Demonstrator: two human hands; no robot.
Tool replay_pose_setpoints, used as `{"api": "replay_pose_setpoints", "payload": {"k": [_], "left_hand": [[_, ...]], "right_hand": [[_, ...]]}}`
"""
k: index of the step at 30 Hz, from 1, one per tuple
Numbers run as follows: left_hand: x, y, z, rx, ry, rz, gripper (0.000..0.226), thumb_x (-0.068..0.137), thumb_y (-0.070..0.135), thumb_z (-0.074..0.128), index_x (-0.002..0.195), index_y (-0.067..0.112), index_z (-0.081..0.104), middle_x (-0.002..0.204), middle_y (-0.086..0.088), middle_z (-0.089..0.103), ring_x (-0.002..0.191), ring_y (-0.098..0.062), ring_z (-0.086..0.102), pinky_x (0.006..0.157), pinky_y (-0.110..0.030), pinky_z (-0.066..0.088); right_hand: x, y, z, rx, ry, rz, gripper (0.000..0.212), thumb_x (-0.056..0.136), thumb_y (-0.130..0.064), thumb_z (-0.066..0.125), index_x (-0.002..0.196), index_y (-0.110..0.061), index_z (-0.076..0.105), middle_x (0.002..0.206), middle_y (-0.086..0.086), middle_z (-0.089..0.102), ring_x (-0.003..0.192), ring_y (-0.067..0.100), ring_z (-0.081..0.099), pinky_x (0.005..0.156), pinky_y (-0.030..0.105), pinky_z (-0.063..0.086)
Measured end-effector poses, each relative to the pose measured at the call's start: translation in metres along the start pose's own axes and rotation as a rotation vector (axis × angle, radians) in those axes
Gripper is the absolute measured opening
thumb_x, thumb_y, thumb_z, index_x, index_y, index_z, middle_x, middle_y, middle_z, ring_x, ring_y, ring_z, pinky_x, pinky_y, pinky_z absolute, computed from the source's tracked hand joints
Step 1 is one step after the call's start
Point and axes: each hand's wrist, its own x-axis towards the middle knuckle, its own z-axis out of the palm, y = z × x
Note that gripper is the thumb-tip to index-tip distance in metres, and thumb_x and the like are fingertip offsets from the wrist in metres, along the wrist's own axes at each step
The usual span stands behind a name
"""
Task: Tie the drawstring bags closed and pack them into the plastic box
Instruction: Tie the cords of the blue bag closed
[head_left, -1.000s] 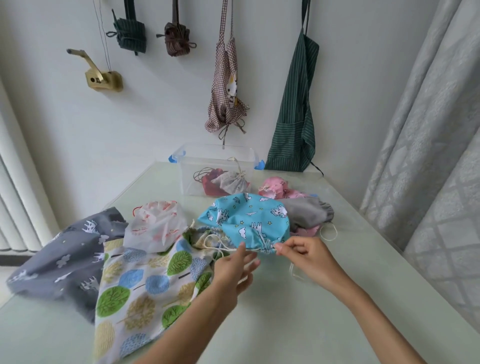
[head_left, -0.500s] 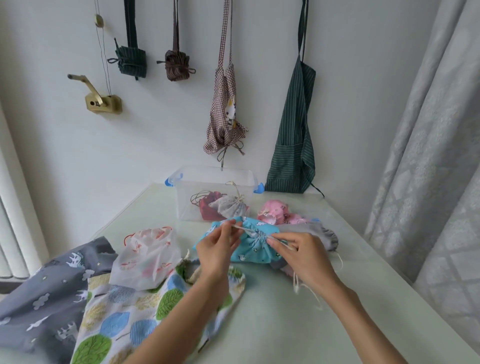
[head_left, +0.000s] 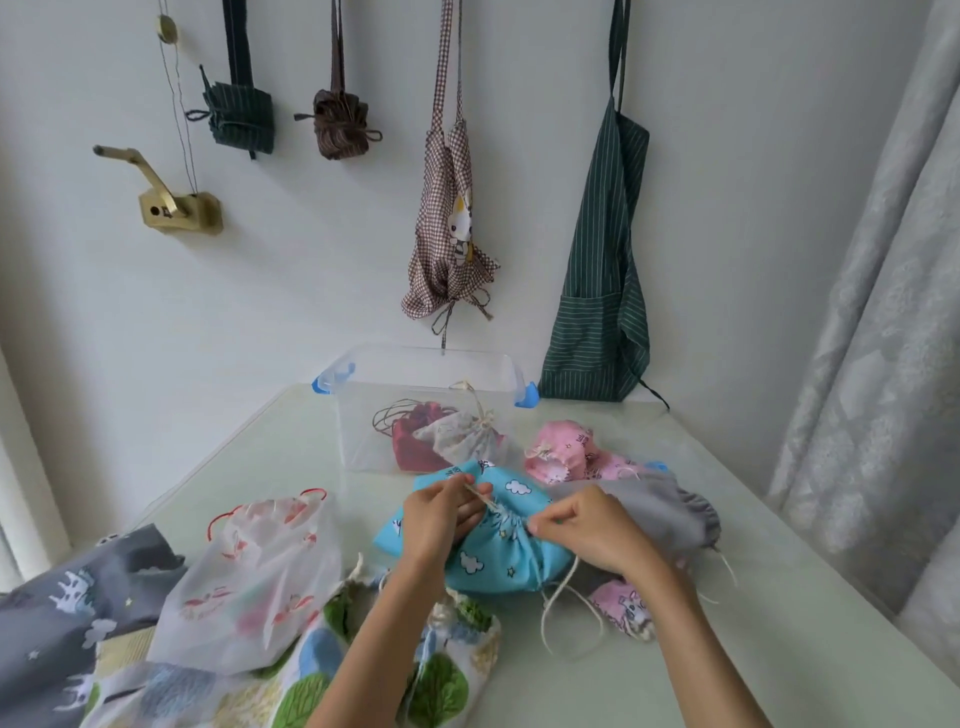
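Your left hand (head_left: 441, 519) pinches the cream cord (head_left: 480, 496) at the gathered mouth of the blue bag (head_left: 493, 558); your right hand (head_left: 592, 530) pinches the puckered cloth beside it. The bag lies on the pale green bench (head_left: 675, 675), just before the clear plastic box (head_left: 426, 405) against the white wall. Soft printed cotton bunches between your fingers.

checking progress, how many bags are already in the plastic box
2. A dark red bag lies at the left inside the plastic box, and a pale cream bag leans against its right side, tied at the neck. More could be hidden beneath them.
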Motion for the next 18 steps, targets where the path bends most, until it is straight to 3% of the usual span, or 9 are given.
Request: {"api": "replay_pose_setpoints", "payload": {"k": [2,5,8,10,12,14,15,16,18], "left_hand": [[0.005,0.004,0.000,0.158,-0.051,0.072,0.018,0.093,0.013,0.055,0.083,0.007,0.069,0.072,-0.005,0.072,0.057,-0.012,0.061,0.054,-0.017,0.049],[0.006,0.014,0.003,0.292,-0.074,0.226,0.018,0.093,0.016,0.056,0.088,0.009,0.072,0.076,0.001,0.075,0.064,-0.003,0.068,0.060,-0.012,0.053],[0.003,0.017,0.008,0.142,-0.108,0.264,0.019,0.096,0.018,0.052,0.092,0.016,0.070,0.084,0.006,0.076,0.081,-0.001,0.071,0.063,-0.009,0.052],[0.003,0.023,0.010,-0.002,-0.188,0.214,0.020,0.099,0.020,0.046,0.102,0.015,0.065,0.095,0.006,0.075,0.091,-0.002,0.070,0.064,-0.009,0.051],[0.005,0.031,0.009,-0.091,-0.285,0.147,0.021,0.100,0.019,0.043,0.106,0.015,0.062,0.101,0.004,0.074,0.095,-0.005,0.069,0.065,-0.011,0.052],[0.006,0.040,0.002,-0.031,-0.398,0.119,0.023,0.099,0.017,0.044,0.099,0.015,0.067,0.091,0.004,0.075,0.082,-0.006,0.071,0.065,-0.013,0.053],[0.006,0.043,-0.001,0.088,-0.455,0.128,0.025,0.098,0.016,0.046,0.094,0.016,0.071,0.081,0.006,0.074,0.071,-0.005,0.068,0.063,-0.013,0.053],[0.005,0.044,-0.005,0.247,-0.514,0.144,0.026,0.097,0.016,0.048,0.091,0.017,0.074,0.071,0.008,0.071,0.061,-0.004,0.063,0.061,-0.013,0.052],[0.005,0.042,-0.008,0.551,-0.611,0.173,0.022,0.095,0.015,0.053,0.093,0.018,0.074,0.063,0.010,0.065,0.051,-0.001,0.052,0.056,-0.011,0.046]], "right_hand": [[0.000,0.003,0.002,0.006,-0.022,0.021,0.012,0.082,-0.031,0.069,0.090,-0.025,0.076,0.093,-0.006,0.075,0.093,0.011,0.067,0.092,0.037,0.050],[0.000,-0.001,0.002,0.012,-0.051,-0.014,0.013,0.083,-0.032,0.068,0.090,-0.025,0.076,0.089,-0.007,0.075,0.089,0.011,0.068,0.089,0.035,0.052],[-0.004,-0.010,-0.001,0.024,-0.025,-0.087,0.015,0.083,-0.038,0.066,0.072,-0.034,0.075,0.055,-0.013,0.063,0.059,0.007,0.054,0.063,0.028,0.045],[-0.007,-0.015,-0.004,0.007,0.000,-0.124,0.033,0.084,-0.039,0.064,0.051,-0.040,0.063,0.040,-0.013,0.047,0.049,0.005,0.039,0.055,0.025,0.034],[-0.010,-0.017,-0.008,-0.024,0.020,-0.147,0.045,0.086,-0.039,0.062,0.041,-0.035,0.054,0.038,-0.009,0.037,0.046,0.006,0.029,0.053,0.026,0.028],[-0.015,-0.021,-0.013,-0.014,-0.005,-0.152,0.033,0.084,-0.039,0.064,0.052,-0.043,0.064,0.040,-0.012,0.042,0.043,0.003,0.034,0.053,0.024,0.031],[-0.017,-0.020,-0.016,-0.012,-0.037,-0.137,0.013,0.082,-0.040,0.067,0.070,-0.041,0.071,0.046,-0.014,0.048,0.044,0.000,0.039,0.054,0.021,0.033],[-0.019,-0.020,-0.019,-0.015,-0.071,-0.112,0.010,0.080,-0.040,0.070,0.088,-0.035,0.073,0.053,-0.014,0.051,0.045,-0.002,0.043,0.053,0.017,0.034],[-0.023,-0.016,-0.027,0.003,-0.168,-0.043,0.028,0.078,-0.037,0.073,0.103,-0.028,0.065,0.061,-0.010,0.055,0.043,-0.002,0.045,0.049,0.015,0.033]]}}
